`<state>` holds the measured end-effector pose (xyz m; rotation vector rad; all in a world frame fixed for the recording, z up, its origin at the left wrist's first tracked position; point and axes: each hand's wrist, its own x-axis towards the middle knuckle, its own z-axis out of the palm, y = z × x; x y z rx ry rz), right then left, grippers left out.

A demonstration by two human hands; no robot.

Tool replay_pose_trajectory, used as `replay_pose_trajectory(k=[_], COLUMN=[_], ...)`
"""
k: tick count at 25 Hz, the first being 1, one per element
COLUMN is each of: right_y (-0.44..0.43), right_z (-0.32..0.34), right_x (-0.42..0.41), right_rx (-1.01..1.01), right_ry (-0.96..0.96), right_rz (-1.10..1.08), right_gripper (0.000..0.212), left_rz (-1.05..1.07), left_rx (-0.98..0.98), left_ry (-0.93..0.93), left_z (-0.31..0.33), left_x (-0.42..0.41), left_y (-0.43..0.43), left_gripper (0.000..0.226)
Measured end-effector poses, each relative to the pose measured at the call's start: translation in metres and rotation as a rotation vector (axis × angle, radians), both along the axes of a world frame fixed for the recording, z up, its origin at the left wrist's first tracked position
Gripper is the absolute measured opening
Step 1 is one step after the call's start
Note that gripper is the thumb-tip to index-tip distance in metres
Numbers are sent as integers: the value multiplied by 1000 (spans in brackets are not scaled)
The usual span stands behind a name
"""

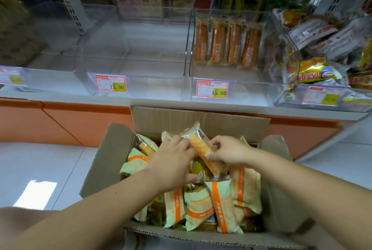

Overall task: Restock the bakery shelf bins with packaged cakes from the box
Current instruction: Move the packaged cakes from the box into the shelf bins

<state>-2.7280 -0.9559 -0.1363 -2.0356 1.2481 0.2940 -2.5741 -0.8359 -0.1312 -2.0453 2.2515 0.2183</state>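
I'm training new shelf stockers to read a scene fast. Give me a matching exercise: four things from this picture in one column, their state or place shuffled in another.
Things
1. bin tagged 13.90
2. bin tagged 15.60
3. cardboard box
4. raised cake pack

States
A. gripped by left hand and right hand
B. four packs standing in a row at its back
C. no packs visible inside
D. flaps open, heaped with loose packs

Pairs: 1-C, 2-B, 3-D, 4-A
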Motion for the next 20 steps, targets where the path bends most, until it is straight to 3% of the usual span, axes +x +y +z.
replay_pose_trajectory(k=[2, 6, 9, 11, 14, 17, 20], right_y=[-9, -17, -19, -18, -18, -13, -1], right_z=[10, 22, 28, 36, 46, 45, 44], right_x=[-8, -31, -47, -57, -68, -71, -59], right_rx=[18, 174, 241, 295, 517, 861, 1113], right_ry=[-36, -183, -258, -343, -469, -578, -737], right_rz=[-31, -188, -233, -268, -299, -344, -294], right_gripper=[34, 32, 39, 59, 57, 48, 57], left_rz=[-81, 4, -45, -53, 148, 363, 469], left_rx=[59, 367, 331, 263, 235, 229, 178], left_ry=[130, 347, 373, 499, 940, 1468, 1699], left_z=[0, -19, -20, -3, 33, 54, 51], left_x=[-24, -64, -66, -49, -7, 22, 27], left_y=[1, -3, -9, -19, -31, -32, -32], left_gripper=[67, 75, 59, 48, 31, 36, 50])
